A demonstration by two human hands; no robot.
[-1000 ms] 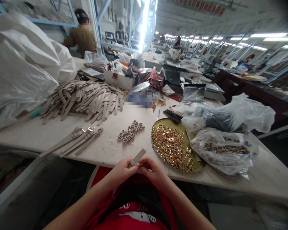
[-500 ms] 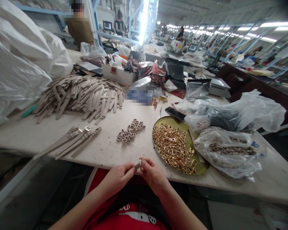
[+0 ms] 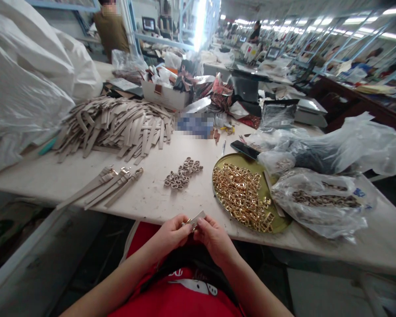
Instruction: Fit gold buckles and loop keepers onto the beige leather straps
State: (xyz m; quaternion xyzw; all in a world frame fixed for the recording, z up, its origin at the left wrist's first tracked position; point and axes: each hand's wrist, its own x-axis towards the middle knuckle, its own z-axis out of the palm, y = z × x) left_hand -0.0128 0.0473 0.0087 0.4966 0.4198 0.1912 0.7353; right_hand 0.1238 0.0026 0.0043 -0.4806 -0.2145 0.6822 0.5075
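At the table's near edge, my left hand (image 3: pixel 174 232) pinches a grey-beige strap (image 3: pixel 198 216), and a gold glint of a buckle (image 3: pixel 188 221) shows beside its fingertips. My right hand (image 3: pixel 215 240) grips the same strap near its short, raised end. The fingers partly hide the buckle and how the strap passes through it. Just beyond my hands lies a cluster of small strap loops (image 3: pixel 181 175). To the right, a round gold tray (image 3: pixel 277 226) holds a heap of gold buckles (image 3: pixel 239 196). Several straps with buckles fitted (image 3: pixel 107 187) lie at the left.
A large pile of loose straps (image 3: pixel 119 125) covers the back left, beside a big white bag (image 3: pixel 36 66). Clear plastic bags (image 3: pixel 317 204) sit right of the tray. A dark phone (image 3: pixel 245 149) and a pen (image 3: pixel 223 147) lie behind it. A scrap-filled box (image 3: pixel 165 94) stands farther back.
The strap end now points up and to the right between my hands, where before the buckle stood at my right fingertips. My right fingers have shifted onto the strap.
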